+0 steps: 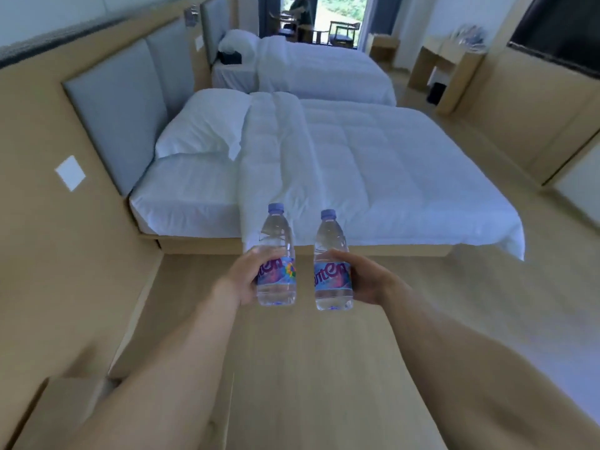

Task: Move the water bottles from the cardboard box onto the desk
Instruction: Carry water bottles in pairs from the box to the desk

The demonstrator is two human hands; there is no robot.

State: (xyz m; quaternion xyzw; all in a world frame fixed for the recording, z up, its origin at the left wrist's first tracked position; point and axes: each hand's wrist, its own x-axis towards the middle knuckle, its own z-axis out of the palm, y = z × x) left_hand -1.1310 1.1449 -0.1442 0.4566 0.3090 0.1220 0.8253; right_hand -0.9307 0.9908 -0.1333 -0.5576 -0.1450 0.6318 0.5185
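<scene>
Cardboard box (48,410) at bottom left, left hand (243,277) gripping one upright bottle (276,254) (fingers wrapped behind its label), right hand (367,277) gripping another bottle (332,259), white bed (357,164) beyond

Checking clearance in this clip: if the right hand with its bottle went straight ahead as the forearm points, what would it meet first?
Probably the foot of the nearer bed. The right hand holds its bottle over bare floor, nothing between, though depth is unclear.

Each clear bottle (276,254) carries a lilac cap and a purple-pink label; beyond the gripped pair, white bedding (357,164) and pale wood floor (324,352).
</scene>
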